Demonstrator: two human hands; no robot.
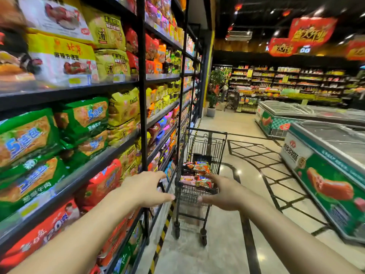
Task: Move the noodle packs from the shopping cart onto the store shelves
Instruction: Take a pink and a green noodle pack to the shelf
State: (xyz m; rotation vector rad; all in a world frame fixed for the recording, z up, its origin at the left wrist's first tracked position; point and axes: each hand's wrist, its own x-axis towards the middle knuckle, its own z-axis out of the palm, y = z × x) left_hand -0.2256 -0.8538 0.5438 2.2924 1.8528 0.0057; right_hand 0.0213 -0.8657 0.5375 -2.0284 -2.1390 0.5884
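Cart: where the aisle runs alongside the shelving, a black wire shopping cart (pixel 199 175) is seen standing on the tiled floor, taken here as the landmark.
Noodle packs: orange and pink noodle packs (pixel 200 176) are piled in the cart's basket.
Left hand: the left hand (pixel 147 187) is held out just short of the cart's near-left edge, fingers relaxed and slightly spread, nothing gripped.
Right hand: the right hand (pixel 223 191) is held at the cart's near-right edge, fingers loosely spread; contact with the cart cannot be told.
Shelves: stocked store shelves (pixel 83 175) are ranged left of the cart.
Freezers: chest freezers (pixel 324 155) are set well right of the cart.
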